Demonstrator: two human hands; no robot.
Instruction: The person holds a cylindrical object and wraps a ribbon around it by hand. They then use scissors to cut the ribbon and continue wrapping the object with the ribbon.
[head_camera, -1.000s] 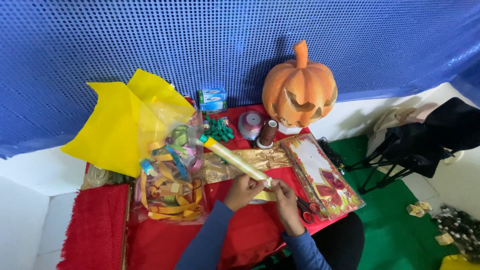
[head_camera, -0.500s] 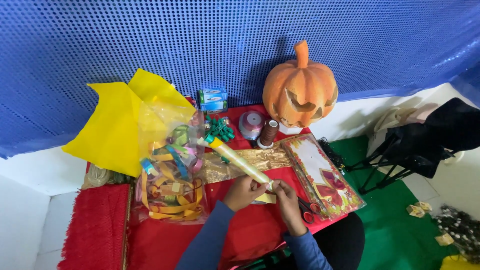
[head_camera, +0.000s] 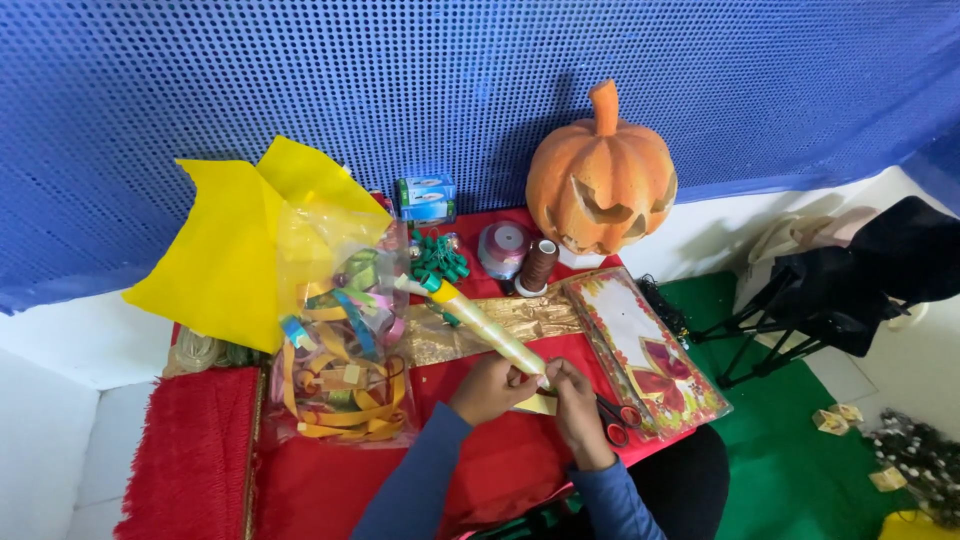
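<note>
At six o'clock, left hand (head_camera: 490, 387) and right hand (head_camera: 573, 400) are pinching a paper roll (head_camera: 490, 330), steadying its end.

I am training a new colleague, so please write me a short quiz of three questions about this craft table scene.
1. True or false: both hands meet at the near end of the long yellowish roll.
2. Which thing lies just right of the right hand?
A. a blue box
B. red-handled scissors
C. a spool of thread
3. Fill in the missing word: the carved orange ____ stands at the back of the red cloth, against the blue wall.

Key:
1. True; the left hand and the right hand both grip that end.
2. B, the red-handled scissors.
3. pumpkin.
</note>
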